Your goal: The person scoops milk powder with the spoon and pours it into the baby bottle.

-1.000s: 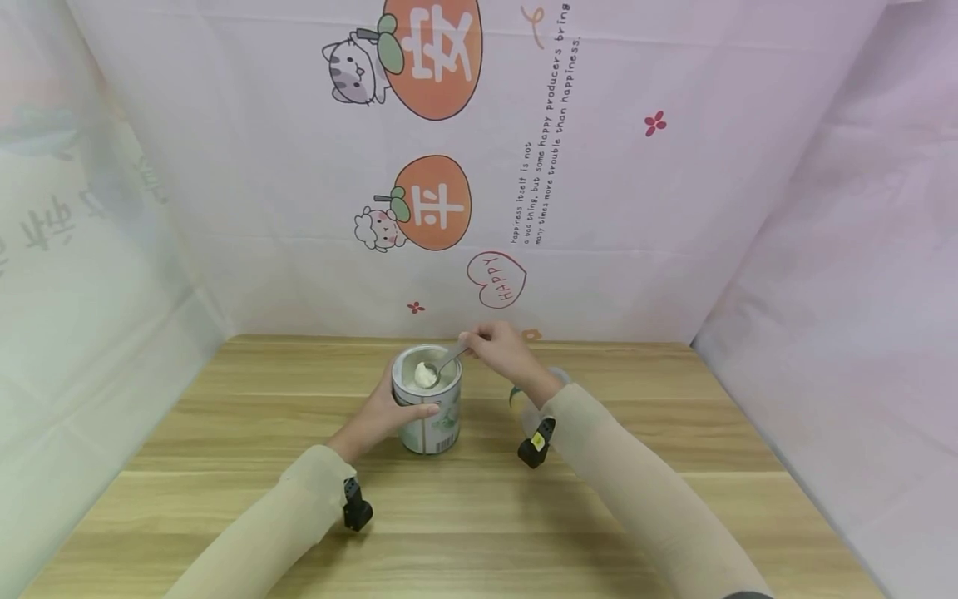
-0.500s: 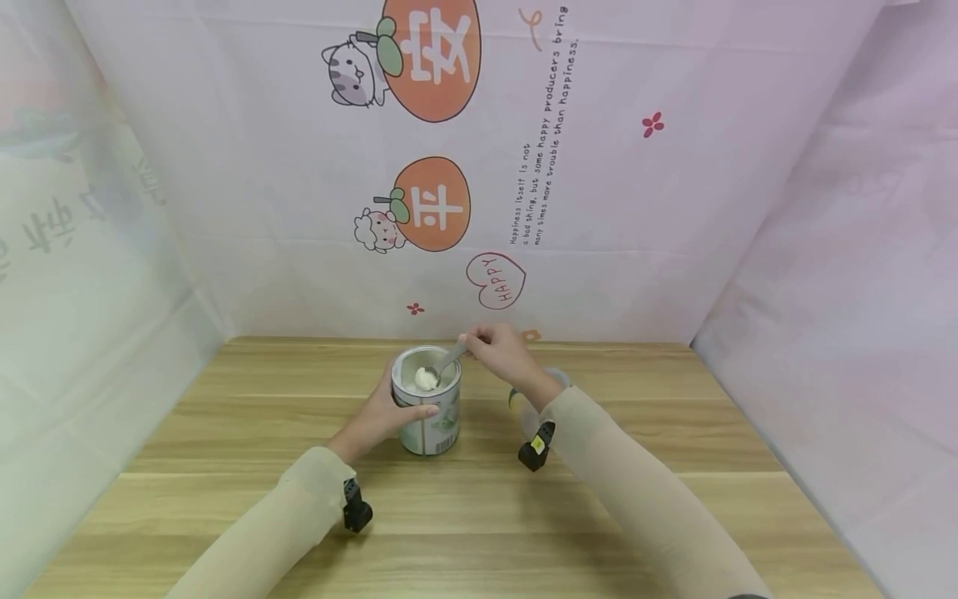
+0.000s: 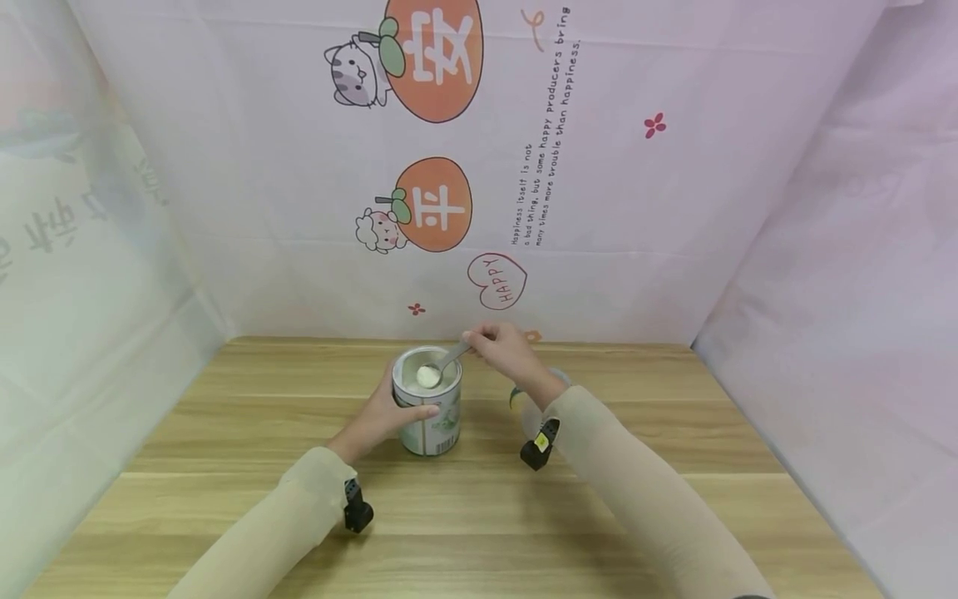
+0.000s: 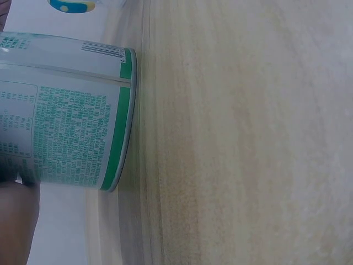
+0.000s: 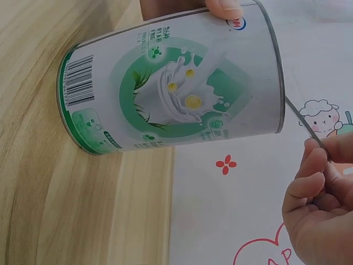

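Observation:
A white and green milk powder can (image 3: pixel 440 426) stands upright on the table, its top open. My left hand (image 3: pixel 383 416) grips it from the left side, the thumb across the front. In the right wrist view, the can (image 5: pixel 187 83) shows a milk splash picture. My right hand (image 3: pixel 507 351) pinches the handle of a metal spoon (image 3: pixel 453 355) at the can's right rim. The spoon's bowl is inside the can's mouth and carries white powder (image 3: pixel 429 377). In the right wrist view, my right hand (image 5: pixel 320 204) has the thin spoon handle between thumb and fingers.
A see-through container (image 3: pixel 530 414) with yellow and blue print stands right of the can, partly hidden behind my right wrist. The wooden table (image 3: pixel 449 532) meets printed white cloth (image 3: pixel 599 283) at its back and sides.
The powder on the spoon has gone from a tall, uneven heap to a lower, flatter mound. The spoon has shifted very slightly right. My left hand and the can keep their place.

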A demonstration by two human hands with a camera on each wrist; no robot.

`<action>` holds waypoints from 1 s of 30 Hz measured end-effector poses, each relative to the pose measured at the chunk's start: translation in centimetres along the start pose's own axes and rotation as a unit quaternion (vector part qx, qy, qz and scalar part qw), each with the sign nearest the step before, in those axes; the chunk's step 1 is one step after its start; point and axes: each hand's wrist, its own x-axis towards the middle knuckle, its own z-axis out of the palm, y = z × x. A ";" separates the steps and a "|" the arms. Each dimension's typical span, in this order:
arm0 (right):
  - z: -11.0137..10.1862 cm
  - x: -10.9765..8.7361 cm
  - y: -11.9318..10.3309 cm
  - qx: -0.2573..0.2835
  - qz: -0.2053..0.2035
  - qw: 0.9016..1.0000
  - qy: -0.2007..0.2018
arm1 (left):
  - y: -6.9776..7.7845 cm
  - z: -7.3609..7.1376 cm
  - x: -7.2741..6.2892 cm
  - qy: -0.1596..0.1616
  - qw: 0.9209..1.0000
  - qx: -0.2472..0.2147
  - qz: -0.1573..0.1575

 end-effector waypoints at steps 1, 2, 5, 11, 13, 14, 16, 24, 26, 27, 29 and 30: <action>0.0 0.0 0.0 0.003 0.004 1.000 -0.001 | -0.4 0.0 0.2 0.002 1.000 0.000 0.004; -0.1 0.1 0.1 0.008 0.009 1.000 -0.002 | -1.0 -0.1 0.4 0.003 1.000 0.001 0.007; -0.3 0.2 0.1 0.026 0.023 0.999 -0.005 | -1.8 -0.1 0.8 0.011 1.000 0.011 0.007; -0.9 0.2 -0.1 0.036 0.022 0.999 -0.009 | -1.8 -0.1 0.9 0.012 1.000 0.016 0.007; -1.2 0.1 -0.3 0.030 0.016 0.999 -0.009 | -1.8 -0.1 0.9 0.011 1.000 0.015 0.007; -1.3 0.1 -0.3 0.028 0.015 0.999 -0.008 | -1.8 -0.1 0.9 0.011 1.000 0.014 0.007; -1.5 -0.1 -0.6 0.021 0.018 1.000 -0.005 | -1.8 -0.1 0.9 0.012 1.000 0.012 0.005; -2.5 -0.3 -1.0 0.025 0.032 0.999 0.001 | -2.0 -0.1 1.0 0.011 1.000 0.010 0.002; -2.8 -0.3 -0.9 0.024 0.035 0.999 0.002 | -2.1 -0.1 1.0 0.011 1.000 0.006 0.004; -2.9 -0.3 -0.9 0.025 0.035 0.999 0.002 | -2.1 -0.1 1.0 0.011 1.000 0.004 0.005; -3.2 -0.3 -0.9 0.028 0.036 0.999 0.003 | -2.2 -0.1 1.0 0.012 1.000 0.001 0.004; -3.4 -0.3 -0.8 0.028 0.034 0.999 0.004 | -2.2 -0.1 1.0 0.013 1.000 0.000 0.004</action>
